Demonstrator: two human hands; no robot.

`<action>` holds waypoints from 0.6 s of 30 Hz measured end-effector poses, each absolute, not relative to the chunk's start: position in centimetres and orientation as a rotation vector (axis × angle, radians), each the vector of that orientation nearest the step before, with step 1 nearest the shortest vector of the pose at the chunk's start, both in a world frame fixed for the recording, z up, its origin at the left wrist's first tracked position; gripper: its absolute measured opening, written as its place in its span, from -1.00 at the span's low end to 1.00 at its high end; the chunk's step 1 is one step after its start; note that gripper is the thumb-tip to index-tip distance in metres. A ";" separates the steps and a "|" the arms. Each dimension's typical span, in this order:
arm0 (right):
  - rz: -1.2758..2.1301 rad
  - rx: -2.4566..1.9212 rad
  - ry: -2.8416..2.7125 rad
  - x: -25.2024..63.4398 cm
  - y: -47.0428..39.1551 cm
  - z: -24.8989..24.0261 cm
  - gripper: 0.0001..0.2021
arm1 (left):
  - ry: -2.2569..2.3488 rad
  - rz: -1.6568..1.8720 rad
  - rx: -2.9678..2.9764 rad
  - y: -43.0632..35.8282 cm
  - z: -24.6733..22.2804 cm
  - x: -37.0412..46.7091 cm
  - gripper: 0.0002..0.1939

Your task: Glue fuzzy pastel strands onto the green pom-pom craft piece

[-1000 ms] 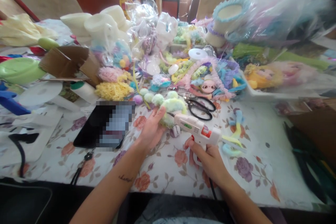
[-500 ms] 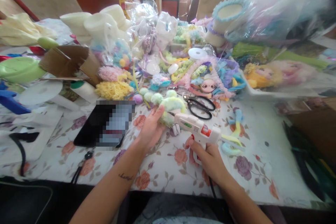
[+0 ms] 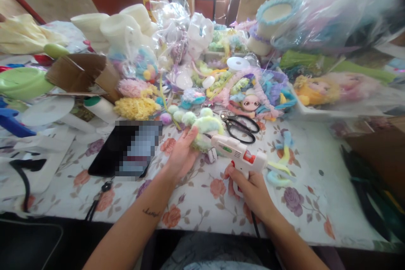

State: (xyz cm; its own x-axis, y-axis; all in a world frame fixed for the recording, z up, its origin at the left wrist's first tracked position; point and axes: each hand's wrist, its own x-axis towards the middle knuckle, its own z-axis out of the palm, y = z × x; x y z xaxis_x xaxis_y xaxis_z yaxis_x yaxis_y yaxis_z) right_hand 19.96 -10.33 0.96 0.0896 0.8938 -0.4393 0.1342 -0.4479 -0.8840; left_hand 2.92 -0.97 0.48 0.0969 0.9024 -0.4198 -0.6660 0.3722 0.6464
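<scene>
My right hand [image 3: 248, 187] is wrapped round the handle of a white hot glue gun [image 3: 232, 148], its thumb near the red part at the grip. The gun's nozzle points left and meets a fluffy pale yellow-green piece [image 3: 209, 126]. My left hand [image 3: 184, 152] grips that piece at its left side, thumb on top; the other fingers are partly hidden beneath it. Pale green pompoms [image 3: 189, 118] sit along its far edge. A small white tag [image 3: 212, 155] hangs at its near side. Black-handled scissors [image 3: 242, 128] lie just beyond the gun.
A phone [image 3: 107, 147] lies left of my left arm. Blue and yellow fuzzy strips [image 3: 286, 156] rest right of the gun. Behind are yarn bundles [image 3: 137, 107], a doll head [image 3: 250, 103], a cardboard box [image 3: 79, 71], a white tray [image 3: 329, 112] with dolls, and plastic bags.
Hardly anything differs. The glue gun has shifted very slightly to the right and down, its tip still at the fluffy piece, and my left hand keeps its place.
</scene>
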 end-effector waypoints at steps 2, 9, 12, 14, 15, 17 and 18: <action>1.400 -1.667 -1.043 20.1 -10.3 0.7 -0.67 | 0.872 1.189 0.329 -1.0 0.4 2.9 -0.66; 1.363 -1.630 -1.073 20.3 -10.0 0.1 -0.63 | 0.837 1.181 0.340 -0.9 0.1 2.6 -0.58; 1.347 -1.631 -1.091 20.3 -10.1 0.1 -0.62 | 0.838 1.175 0.340 -0.9 0.1 2.6 -0.62; 1.359 -1.634 -1.069 20.3 -10.2 0.1 -0.63 | 0.832 1.177 0.338 -0.9 0.1 2.7 -0.61; 1.371 -1.633 -1.057 20.2 -10.2 0.0 -0.64 | 0.830 1.180 0.339 -1.0 0.1 2.7 -0.60; 1.386 -1.627 -1.050 20.1 -10.2 -0.1 -0.65 | 0.837 1.180 0.340 -1.0 0.2 2.7 -0.55; 1.385 -1.619 -1.055 20.1 -10.2 -0.1 -0.65 | 0.844 1.178 0.337 -1.0 0.2 2.7 -0.54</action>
State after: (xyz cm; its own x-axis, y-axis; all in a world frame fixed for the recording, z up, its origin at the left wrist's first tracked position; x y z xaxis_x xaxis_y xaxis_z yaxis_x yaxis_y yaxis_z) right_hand 20.10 -10.16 -0.12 0.0767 0.9233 -0.3763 0.1174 -0.3831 -0.9162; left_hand 2.71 -0.96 0.17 0.1296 0.9069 -0.4010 -0.6710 0.3779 0.6379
